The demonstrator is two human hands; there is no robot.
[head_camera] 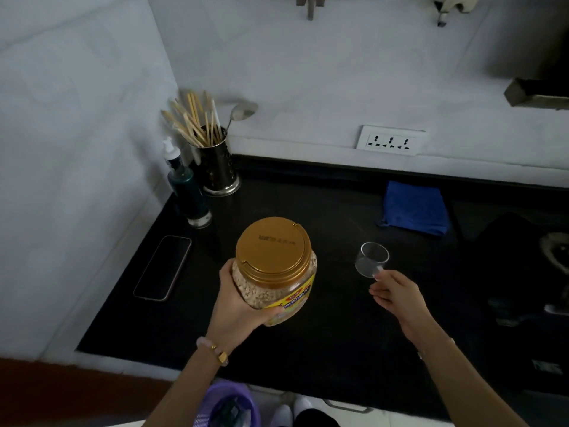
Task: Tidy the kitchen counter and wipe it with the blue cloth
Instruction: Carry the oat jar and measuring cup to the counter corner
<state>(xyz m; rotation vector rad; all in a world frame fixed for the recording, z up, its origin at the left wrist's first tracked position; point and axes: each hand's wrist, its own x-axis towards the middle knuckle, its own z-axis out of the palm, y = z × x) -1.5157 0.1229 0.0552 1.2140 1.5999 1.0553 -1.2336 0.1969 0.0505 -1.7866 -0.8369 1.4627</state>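
Observation:
My left hand (238,306) grips a clear plastic jar of oats (275,269) with a gold lid and a yellow label, held over the middle of the black counter (338,343). My right hand (395,292) pinches the small handle of a clear measuring cup (371,258), just right of the jar. The blue cloth (414,208) lies folded on the counter at the back right, apart from both hands.
A phone (163,268) lies face up at the counter's left edge. A dark pump bottle (187,192) and a metal holder of chopsticks (215,167) stand in the back left corner. A wall socket (391,140) is behind. A purple bin (228,408) sits on the floor below.

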